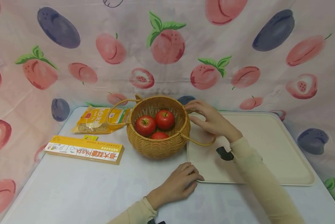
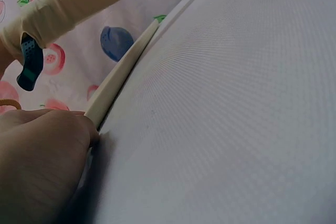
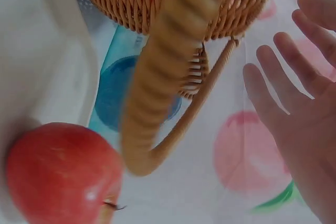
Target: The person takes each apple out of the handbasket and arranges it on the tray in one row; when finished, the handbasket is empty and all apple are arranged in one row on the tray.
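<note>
Touching the tray, the left grip is unclear, the right grip wide beside the basket.

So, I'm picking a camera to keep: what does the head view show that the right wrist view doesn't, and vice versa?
Only the head view: the pasta box, the yellow packet and the left hand.
Only the right wrist view: a loose apple outside the basket.
Both: the basket, the right hand and the pale tray.

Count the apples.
4: left apple, right apple and front apple in the basket; a fourth apple near the tray, in the right wrist view only. More may be hidden.
</note>
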`<state>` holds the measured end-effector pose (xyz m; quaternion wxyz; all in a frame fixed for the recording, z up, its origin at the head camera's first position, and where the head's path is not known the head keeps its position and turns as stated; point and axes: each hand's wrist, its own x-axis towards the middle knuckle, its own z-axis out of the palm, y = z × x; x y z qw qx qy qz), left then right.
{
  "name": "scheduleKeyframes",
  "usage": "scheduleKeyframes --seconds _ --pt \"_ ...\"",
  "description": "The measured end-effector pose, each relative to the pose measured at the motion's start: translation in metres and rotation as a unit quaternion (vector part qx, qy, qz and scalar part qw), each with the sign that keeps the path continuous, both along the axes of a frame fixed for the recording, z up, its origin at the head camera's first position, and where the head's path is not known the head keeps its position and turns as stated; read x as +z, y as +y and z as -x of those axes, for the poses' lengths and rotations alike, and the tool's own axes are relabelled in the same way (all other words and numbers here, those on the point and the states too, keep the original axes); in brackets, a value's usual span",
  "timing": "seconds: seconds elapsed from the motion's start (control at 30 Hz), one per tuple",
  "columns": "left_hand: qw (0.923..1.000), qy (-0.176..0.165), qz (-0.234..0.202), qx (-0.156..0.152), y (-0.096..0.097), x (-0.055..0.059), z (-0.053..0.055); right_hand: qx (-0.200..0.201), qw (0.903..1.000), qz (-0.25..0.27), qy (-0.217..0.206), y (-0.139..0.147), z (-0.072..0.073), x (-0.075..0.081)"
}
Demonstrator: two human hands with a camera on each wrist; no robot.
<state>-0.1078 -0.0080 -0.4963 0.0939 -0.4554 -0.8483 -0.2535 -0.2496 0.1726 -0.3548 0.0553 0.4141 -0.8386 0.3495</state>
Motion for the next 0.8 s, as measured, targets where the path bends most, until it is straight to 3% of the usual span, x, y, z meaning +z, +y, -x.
scheduleKeyframes --seconds 0.27,0.47,0.8 --pt "1.0 -0.001 -0.001 0.004 0.001 -0.002 -0.001 0.036 0.9961 -0.079 0.014 -0.021 0.009 0.007" --pt "1.0 0.004 0.0 0.003 0.001 -0.003 -0.002 0.034 0.9902 -0.134 0.02 -0.034 0.016 0.008" --pt "1.0 -0.002 0.005 0.005 0.0 0.0 -0.001 0.034 0.9719 -0.217 0.086 -0.05 0.021 0.014"
